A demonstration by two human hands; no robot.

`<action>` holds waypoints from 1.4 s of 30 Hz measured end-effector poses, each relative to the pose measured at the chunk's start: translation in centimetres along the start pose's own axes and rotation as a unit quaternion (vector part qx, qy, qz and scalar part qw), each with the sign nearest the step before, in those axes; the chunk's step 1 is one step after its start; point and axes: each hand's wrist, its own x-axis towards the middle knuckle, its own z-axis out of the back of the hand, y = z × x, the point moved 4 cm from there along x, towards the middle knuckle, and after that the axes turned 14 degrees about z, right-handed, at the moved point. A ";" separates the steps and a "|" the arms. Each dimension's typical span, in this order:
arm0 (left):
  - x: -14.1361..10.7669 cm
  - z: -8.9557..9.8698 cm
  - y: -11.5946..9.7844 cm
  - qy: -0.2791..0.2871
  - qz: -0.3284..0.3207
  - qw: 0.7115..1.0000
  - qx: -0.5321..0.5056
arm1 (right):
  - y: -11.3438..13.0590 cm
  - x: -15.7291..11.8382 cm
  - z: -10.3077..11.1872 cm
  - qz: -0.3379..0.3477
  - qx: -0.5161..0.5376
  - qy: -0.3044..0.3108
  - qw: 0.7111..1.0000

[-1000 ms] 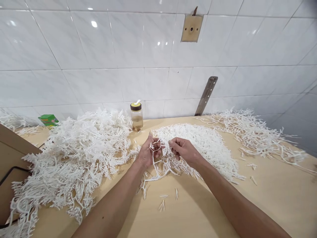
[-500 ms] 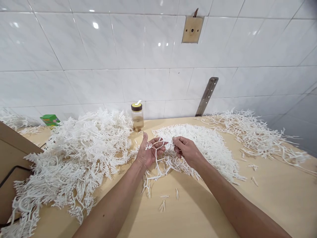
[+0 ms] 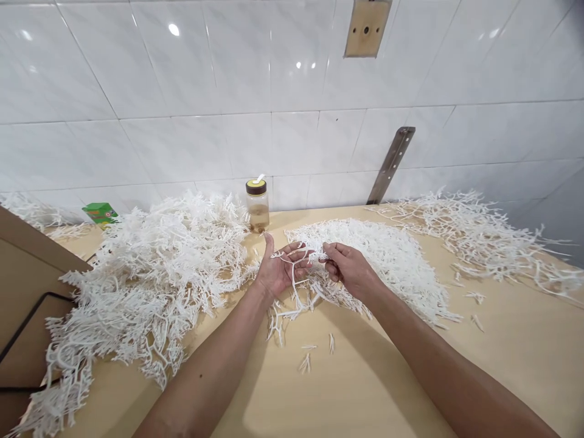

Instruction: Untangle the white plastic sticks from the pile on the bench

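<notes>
My left hand is palm up with its thumb raised and fingers stretched out. Across its fingers lies a white branched sprig, coral-like, whose forked lower end hangs toward the table. My right hand pinches the small tips at the sprig's upper right end between thumb and fingers. Behind and under the right hand spreads a heap of short white tips. A tall tangled pile of white branched sprigs stands left of my left hand. Several loose bits lie in front of my hands.
A jar with a yellow and dark lid stands near the tiled wall. Thin bare-looking white stems lie at the right. A metal bracket leans against the wall. At the left are a green box and a brown board.
The whole view has shifted slightly, with the table lying a little higher and further right. My right hand stays pinched at the sprig's tips, and my left hand remains under it.
</notes>
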 end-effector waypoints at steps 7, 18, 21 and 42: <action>0.1 0.2 -0.2 -0.052 -0.036 0.998 0.021 | -0.1 0.0 0.2 -0.023 0.022 -0.023 0.999; -0.7 -0.4 -0.3 0.000 -0.063 0.997 0.035 | -0.6 0.1 0.4 -0.009 0.019 -0.052 0.998; -0.7 -0.3 -0.4 -0.007 -0.064 0.998 0.011 | -0.5 0.2 0.4 0.018 0.008 -0.054 0.998; -0.1 0.1 -0.4 -0.074 -0.119 0.989 0.049 | -0.7 -0.2 -0.2 0.120 -0.138 -0.023 0.983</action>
